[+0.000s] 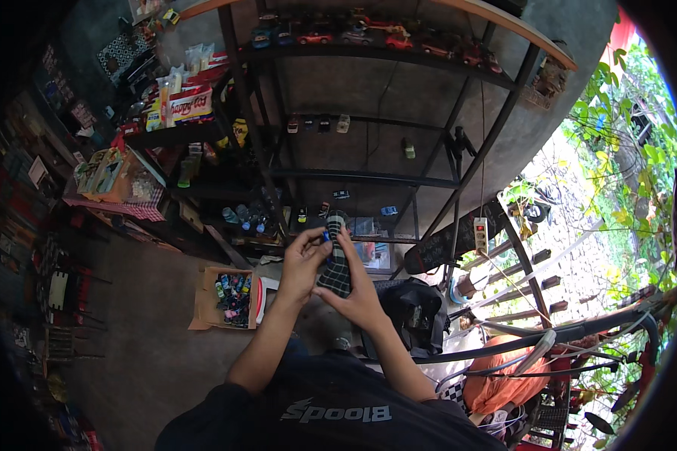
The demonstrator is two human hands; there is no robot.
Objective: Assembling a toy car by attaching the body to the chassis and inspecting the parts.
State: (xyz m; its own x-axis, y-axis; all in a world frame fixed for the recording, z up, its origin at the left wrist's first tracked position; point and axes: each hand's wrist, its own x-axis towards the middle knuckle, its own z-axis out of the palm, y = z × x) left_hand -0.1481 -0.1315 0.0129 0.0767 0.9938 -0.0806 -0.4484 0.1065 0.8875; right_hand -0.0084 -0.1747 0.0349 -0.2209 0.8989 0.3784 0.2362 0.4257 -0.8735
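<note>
We hold a dark plaid cloth [338,279] between our hands, before the metal shelving unit [361,179]. Our left hand [301,263] has its grip pinched on a small blue object [326,236] against the cloth; our right hand [359,284] is clamped on the cloth. Floor [139,323] stretches left past the cardboard box [205,299]; a black bag [414,319] edges in beside our right forearm.

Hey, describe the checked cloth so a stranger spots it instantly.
Find the tall black shelf, then look in front of it to the person's left hand and right hand. Between them is the dark checked cloth. Its pale grid lines set it apart from the black bag nearby.
</note>
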